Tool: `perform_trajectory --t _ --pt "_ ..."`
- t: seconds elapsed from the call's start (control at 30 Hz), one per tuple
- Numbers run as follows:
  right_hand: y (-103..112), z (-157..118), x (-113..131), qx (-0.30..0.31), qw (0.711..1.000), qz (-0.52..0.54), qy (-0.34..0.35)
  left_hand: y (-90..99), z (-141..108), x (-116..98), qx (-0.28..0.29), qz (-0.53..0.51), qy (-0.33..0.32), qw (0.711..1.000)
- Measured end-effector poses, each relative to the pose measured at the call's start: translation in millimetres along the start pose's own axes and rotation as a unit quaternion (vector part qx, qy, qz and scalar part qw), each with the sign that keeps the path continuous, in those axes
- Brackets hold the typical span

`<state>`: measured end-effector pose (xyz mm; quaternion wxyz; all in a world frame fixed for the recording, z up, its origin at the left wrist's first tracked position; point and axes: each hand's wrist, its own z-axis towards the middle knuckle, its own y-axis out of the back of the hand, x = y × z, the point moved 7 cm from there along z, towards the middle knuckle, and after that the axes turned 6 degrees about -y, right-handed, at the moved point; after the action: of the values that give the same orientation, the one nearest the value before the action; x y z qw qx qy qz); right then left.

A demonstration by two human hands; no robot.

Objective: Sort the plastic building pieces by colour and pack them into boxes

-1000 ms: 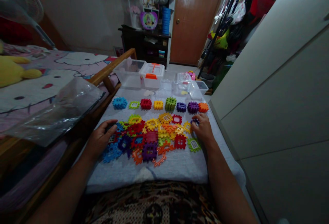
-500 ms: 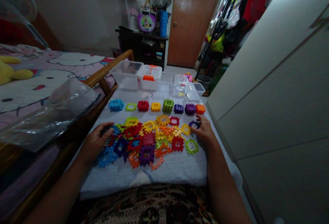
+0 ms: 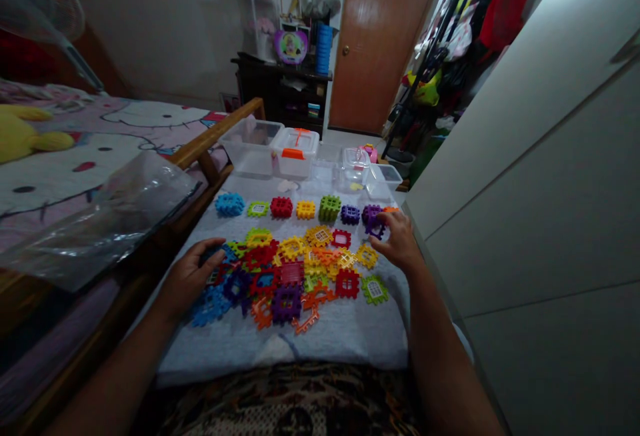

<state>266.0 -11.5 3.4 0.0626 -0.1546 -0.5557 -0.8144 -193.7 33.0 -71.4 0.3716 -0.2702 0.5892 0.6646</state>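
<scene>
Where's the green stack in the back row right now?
In the head view, the green stack stands near the middle of the back row, between the yellow stack on its left and the dark blue stack on its right.

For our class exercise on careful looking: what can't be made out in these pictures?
Orange pieces, head view: mostly hidden behind the right hand.
Bottom of the mixed pile, head view: covered by upper pieces.
Fan, head view: cut off by the left edge.
Contents of the dark cabinet, head view: too small and dim.
</scene>
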Motion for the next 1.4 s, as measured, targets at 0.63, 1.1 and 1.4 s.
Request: perform_trajectory --t 0.63,1.1,1.4 --pt "-60.3 84.3 46.5 0.195 0.961 -0.187 0.052 -2.4 -2.9 -0.1 0.013 -0.005 -0.004 1.000" --pt "-23.6 12.1 44.9 0.193 0.977 0.067 0.056 -1.6 -3.9 -7.7 0.013 0.008 -0.010 1.000" --pt "-63.9 -1.9 50.4 0.164 0.984 0.006 0.065 -1.1 -3.5 -11.1 0.003 0.033 -0.019 0.999"
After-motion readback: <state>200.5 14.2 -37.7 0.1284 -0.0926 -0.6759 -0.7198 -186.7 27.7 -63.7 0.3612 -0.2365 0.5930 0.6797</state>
